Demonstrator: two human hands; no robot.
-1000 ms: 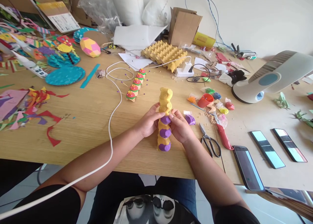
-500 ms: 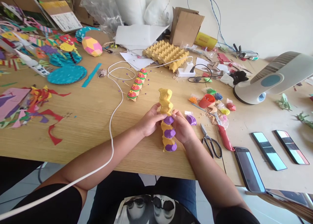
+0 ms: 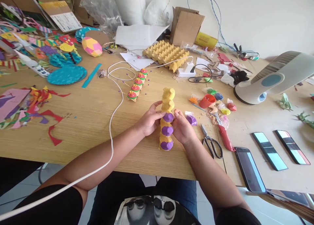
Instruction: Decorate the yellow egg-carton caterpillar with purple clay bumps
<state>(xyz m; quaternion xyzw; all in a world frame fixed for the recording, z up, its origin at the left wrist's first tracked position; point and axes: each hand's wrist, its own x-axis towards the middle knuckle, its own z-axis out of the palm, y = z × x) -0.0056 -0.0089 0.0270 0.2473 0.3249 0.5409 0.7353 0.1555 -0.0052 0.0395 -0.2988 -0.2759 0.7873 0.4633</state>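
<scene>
Between my hands a yellow egg-carton strip (image 3: 168,97) is held lengthwise above the table. Purple clay (image 3: 167,131) covers three of its bumps, those on the half nearer me; the far bumps are bare yellow. My left hand (image 3: 150,121) grips its left side, thumb resting by the uppermost purple bump. On the right edge, my right hand (image 3: 183,127) holds the strip with bent fingers, their tips partly hidden. Just right of that hand lies a packet of purple clay (image 3: 191,120). Black-handled scissors (image 3: 209,140) lie near my right wrist.
A decorated carton strip (image 3: 137,84) with red and green bumps stands ahead. Behind it is a yellow egg tray (image 3: 166,53). A red cup (image 3: 207,101), a red-handled knife (image 3: 226,138), phones (image 3: 250,169) and a white fan (image 3: 272,77) are at right. A white cable (image 3: 111,120) crosses my left arm.
The strip has turned in my hands, so its purple bumps face up more squarely. Its near end has swung left and its far end slightly right. My hands have barely shifted.
</scene>
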